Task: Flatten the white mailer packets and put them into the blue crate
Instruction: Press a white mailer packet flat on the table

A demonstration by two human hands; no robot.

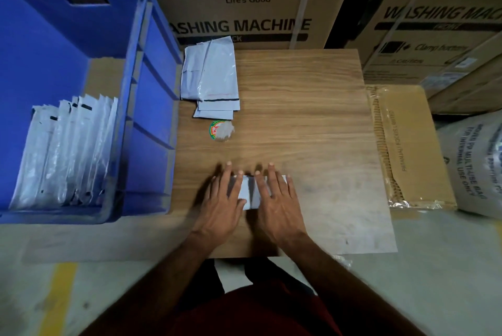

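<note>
A white mailer packet (248,191) at 6 o'clock on the wooden board (298,123) is pressed flat under the straight-fingered left hand (221,201) and right hand (277,199), nothing being gripped; uneven pressure could leave creases or trapped air.

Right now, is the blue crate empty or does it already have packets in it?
Not empty. The blue crate already holds a row of white packets standing on edge, leaning against its left side.
</note>
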